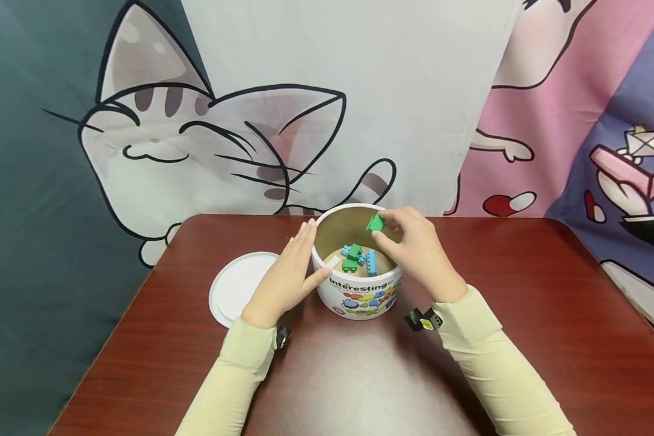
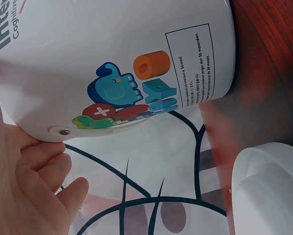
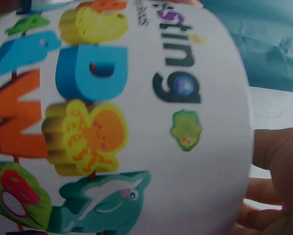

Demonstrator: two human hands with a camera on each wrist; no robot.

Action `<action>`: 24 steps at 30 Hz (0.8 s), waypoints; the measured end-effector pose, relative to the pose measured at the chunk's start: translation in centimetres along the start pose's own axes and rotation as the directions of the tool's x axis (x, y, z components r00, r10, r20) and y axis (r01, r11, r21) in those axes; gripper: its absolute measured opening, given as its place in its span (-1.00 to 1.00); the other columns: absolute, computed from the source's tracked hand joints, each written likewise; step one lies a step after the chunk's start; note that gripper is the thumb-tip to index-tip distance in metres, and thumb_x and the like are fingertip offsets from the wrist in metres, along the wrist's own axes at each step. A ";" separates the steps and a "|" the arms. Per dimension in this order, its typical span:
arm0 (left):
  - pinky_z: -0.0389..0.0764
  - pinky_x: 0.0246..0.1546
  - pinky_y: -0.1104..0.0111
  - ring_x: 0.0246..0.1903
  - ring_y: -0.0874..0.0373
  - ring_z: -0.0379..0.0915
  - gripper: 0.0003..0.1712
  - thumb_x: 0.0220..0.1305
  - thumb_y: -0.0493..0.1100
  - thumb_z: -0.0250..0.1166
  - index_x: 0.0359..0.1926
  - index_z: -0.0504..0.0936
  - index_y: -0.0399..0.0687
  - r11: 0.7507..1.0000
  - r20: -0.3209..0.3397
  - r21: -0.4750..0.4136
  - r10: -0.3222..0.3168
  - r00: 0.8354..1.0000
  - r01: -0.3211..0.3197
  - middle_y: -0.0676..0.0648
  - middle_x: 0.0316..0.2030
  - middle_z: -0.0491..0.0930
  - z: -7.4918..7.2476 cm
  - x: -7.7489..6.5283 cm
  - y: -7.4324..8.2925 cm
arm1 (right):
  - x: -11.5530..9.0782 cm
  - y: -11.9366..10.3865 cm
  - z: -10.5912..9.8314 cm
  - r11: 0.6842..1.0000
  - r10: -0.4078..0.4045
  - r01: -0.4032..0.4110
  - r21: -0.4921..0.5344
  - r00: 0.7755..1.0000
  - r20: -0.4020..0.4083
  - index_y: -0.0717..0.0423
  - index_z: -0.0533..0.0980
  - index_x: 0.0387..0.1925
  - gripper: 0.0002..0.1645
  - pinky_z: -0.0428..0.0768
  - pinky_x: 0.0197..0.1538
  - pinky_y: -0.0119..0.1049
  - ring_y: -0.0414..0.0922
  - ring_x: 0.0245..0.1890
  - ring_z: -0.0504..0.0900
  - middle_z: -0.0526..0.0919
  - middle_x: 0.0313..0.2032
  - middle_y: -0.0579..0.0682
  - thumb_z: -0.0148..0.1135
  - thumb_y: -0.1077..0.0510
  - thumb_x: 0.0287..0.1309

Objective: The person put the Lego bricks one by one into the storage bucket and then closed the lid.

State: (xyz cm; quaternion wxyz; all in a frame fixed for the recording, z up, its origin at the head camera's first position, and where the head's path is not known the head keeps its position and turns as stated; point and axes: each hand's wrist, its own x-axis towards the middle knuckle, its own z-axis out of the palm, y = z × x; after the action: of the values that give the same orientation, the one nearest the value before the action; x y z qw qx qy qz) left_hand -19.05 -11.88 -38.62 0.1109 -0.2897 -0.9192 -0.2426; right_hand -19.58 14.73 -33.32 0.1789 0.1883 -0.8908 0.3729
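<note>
A round white bucket printed with "Interesting" stands on the table, its top uncovered. Green and blue toy bricks lie on its bottom, with a small white piece beside them. My right hand pinches a green toy brick between thumb and fingers, over the bucket's right rim. Straight fingers of my left hand rest against the left side of the rim. In the left wrist view that hand touches the bucket's wall. The bucket hides the held brick in the right wrist view.
A white round lid lies on the table left of the bucket, partly behind my left hand. The reddish-brown table ends at a printed cartoon cloth behind it. Each wrist wears a small black camera.
</note>
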 end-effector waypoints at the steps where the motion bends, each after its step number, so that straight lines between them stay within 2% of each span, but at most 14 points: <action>1: -0.03 0.54 0.04 0.58 -0.02 -0.24 0.08 0.47 0.41 -0.03 0.61 -0.14 -0.25 1.000 0.004 0.000 -0.002 1.000 0.002 -0.19 0.60 -0.10 0.1 0.0 0.0 | 0.1 0.0 0.1 1.000 0.008 -0.008 -0.013 1.000 0.022 0.28 0.64 0.00 -0.66 0.64 0.02 -0.03 0.08 -0.12 0.62 0.64 -0.15 0.18 0.39 0.22 0.20; 5: -0.02 0.54 0.03 0.58 -0.02 -0.23 0.09 0.46 0.44 -0.05 0.61 -0.13 -0.25 1.000 -0.004 -0.006 0.001 1.000 -0.001 -0.18 0.60 -0.09 0.2 -0.1 0.0 | 0.9 0.0 0.4 0.997 0.029 -0.021 -0.073 0.993 0.117 0.26 0.65 -0.12 -0.75 0.62 -0.03 -0.02 0.12 -0.12 0.61 0.62 -0.18 0.18 0.39 0.21 0.19; 10: -0.02 0.54 0.02 0.58 -0.02 -0.23 0.13 0.42 0.51 -0.17 0.61 -0.12 -0.26 1.000 -0.007 -0.016 0.001 1.000 -0.001 -0.19 0.59 -0.09 0.2 -0.1 0.0 | 2.3 -0.2 1.5 0.993 0.019 0.010 -0.119 0.971 0.237 0.36 0.63 -0.05 -0.66 0.66 -0.03 -0.03 0.12 -0.12 0.65 0.62 -0.16 0.23 0.39 0.25 0.18; 15: -0.02 0.54 0.03 0.58 -0.02 -0.23 0.21 0.34 0.60 -0.35 0.60 -0.13 -0.28 1.000 0.003 -0.008 0.004 1.000 -0.004 -0.20 0.59 -0.09 0.2 -0.1 0.0 | 3.7 -0.7 2.7 0.986 0.019 0.036 -0.161 0.946 0.325 0.37 0.63 -0.03 -0.63 0.67 0.01 -0.04 0.09 -0.12 0.69 0.68 -0.14 0.23 0.42 0.27 0.14; 19: 0.00 0.53 0.02 0.58 -0.03 -0.22 0.22 0.33 0.61 -0.36 0.60 -0.10 -0.28 1.000 -0.010 -0.012 0.010 1.000 -0.010 -0.21 0.59 -0.08 0.1 -0.1 0.1 | 4.4 -0.9 3.3 0.988 0.028 0.027 -0.149 0.934 0.356 0.40 0.60 0.00 -0.59 0.65 0.07 -0.02 0.11 -0.06 0.69 0.71 -0.09 0.26 0.42 0.24 0.15; 24: 0.00 0.53 0.01 0.58 -0.04 -0.23 0.22 0.33 0.61 -0.37 0.60 -0.12 -0.28 1.000 -0.004 -0.010 0.008 1.000 -0.008 -0.21 0.59 -0.09 0.0 -0.1 0.0 | 4.3 -1.1 3.1 0.994 0.048 -0.013 -0.108 0.944 0.327 0.37 0.60 0.04 -0.60 0.67 0.07 -0.03 0.08 -0.04 0.71 0.70 -0.04 0.23 0.38 0.21 0.23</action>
State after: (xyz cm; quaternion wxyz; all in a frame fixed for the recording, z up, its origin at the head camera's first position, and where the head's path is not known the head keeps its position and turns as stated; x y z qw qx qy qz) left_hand -18.96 -11.92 -38.67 0.1123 -0.2935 -0.9166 -0.2472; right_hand -23.33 10.93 -32.75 0.0317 0.2245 -0.9293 0.2917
